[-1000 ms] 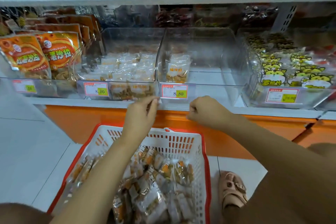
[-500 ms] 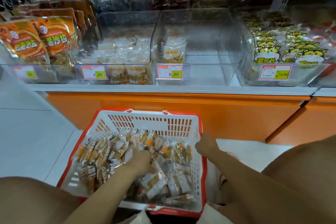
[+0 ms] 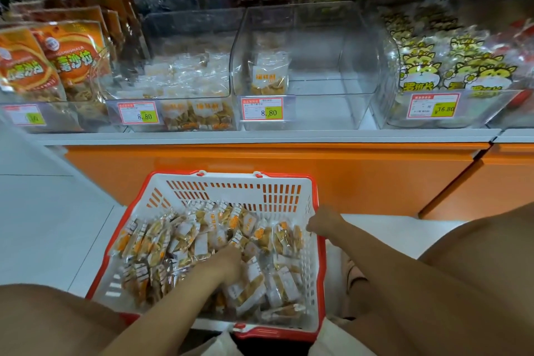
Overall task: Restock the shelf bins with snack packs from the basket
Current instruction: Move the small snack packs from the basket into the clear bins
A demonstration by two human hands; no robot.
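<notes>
A red and white basket [image 3: 237, 192] stands on the floor below the shelf, holding several small clear snack packs [image 3: 185, 237] with orange labels. My left hand [image 3: 228, 261] is down among the packs in the middle of the basket, fingers curled into the pile; whether it grips a pack is hidden. My right hand [image 3: 323, 221] rests on the basket's right rim with its fingers curled over it. On the shelf, the middle clear bin [image 3: 332, 46] holds one pack [image 3: 268, 78] leaning against its left wall. The clear bin [image 3: 190, 37] to its left is about half full of the same packs.
Orange snack bags [image 3: 43, 66] stand at the far left and yellow cat-print packs [image 3: 450, 72] fill the right bin. Price tags [image 3: 262, 108] hang on the bin fronts. An orange cabinet front [image 3: 289, 170] runs below the white shelf edge. My knees flank the basket.
Both hands have come down from the shelf edge to the basket. The left hand has pushed deeper into the packs and the right hand stays on the rim.
</notes>
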